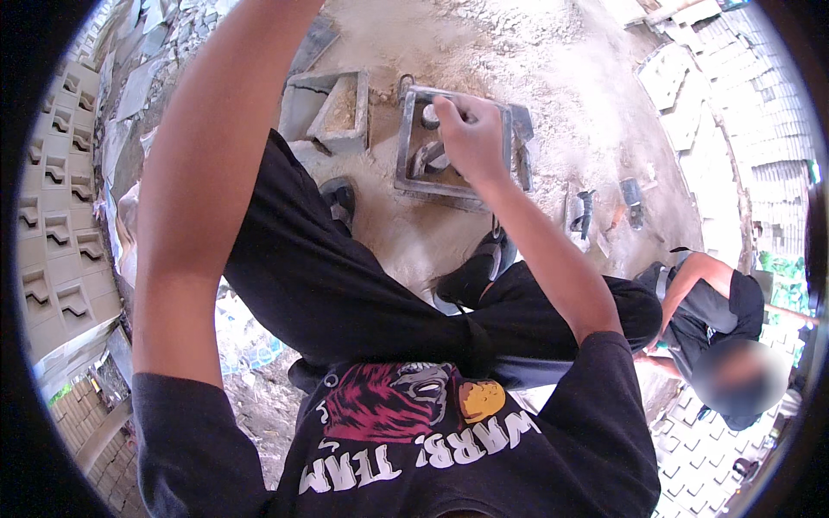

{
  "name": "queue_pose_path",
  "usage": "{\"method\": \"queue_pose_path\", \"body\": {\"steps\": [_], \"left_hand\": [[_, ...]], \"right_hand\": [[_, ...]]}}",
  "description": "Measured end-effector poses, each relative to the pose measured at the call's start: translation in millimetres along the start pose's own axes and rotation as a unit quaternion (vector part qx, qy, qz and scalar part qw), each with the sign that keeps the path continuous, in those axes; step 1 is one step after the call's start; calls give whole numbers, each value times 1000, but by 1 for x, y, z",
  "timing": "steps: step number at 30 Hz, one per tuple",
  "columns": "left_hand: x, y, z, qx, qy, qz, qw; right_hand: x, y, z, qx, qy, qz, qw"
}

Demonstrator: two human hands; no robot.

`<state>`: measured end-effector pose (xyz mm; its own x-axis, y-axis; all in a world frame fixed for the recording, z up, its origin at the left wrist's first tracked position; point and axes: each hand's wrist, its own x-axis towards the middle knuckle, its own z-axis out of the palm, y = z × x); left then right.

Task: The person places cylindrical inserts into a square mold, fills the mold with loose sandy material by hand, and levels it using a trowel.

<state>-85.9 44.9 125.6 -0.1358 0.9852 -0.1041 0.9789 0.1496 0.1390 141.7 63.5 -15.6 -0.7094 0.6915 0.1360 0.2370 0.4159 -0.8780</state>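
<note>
My right hand [473, 142] is over a square, grey, frame-like mold [402, 151] on the dusty ground between my feet. Its fingers are curled closed, and whatever they may hold is hidden from view. Beside the thumb, inside the mold, a small round grey piece [430, 116] shows. A curved raised piece [429, 159] lies nearer to me within the same frame. Stretched up and forward, my left forearm [233, 95] leaves the picture at the top edge, so the left hand is out of sight.
Left of the mold stands a grey rectangular trough [367, 112] with sandy material. Hand tools [584, 211] lie on the ground to the right. Pale patterned blocks [59, 229] are stacked at far left. Another person [704, 302] crouches at right, near more blocks [691, 462].
</note>
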Motion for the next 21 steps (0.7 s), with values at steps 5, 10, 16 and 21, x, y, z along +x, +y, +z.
{"method": "queue_pose_path", "body": {"steps": [5,10,16,21], "left_hand": [[-1,1,0,16,-1,-13,1000],[1,-1,3,28,12,-35,999],[-3,5,1,-37,22,-4,999],[-18,5,3,-40,-17,-35,998]], "right_hand": [[5,-9,-17,152,-3,17,988],[13,3,-22,136,-142,-26,980],[30,23,-42,247,-239,64,937],[13,3,-48,221,-325,-59,918]]}}
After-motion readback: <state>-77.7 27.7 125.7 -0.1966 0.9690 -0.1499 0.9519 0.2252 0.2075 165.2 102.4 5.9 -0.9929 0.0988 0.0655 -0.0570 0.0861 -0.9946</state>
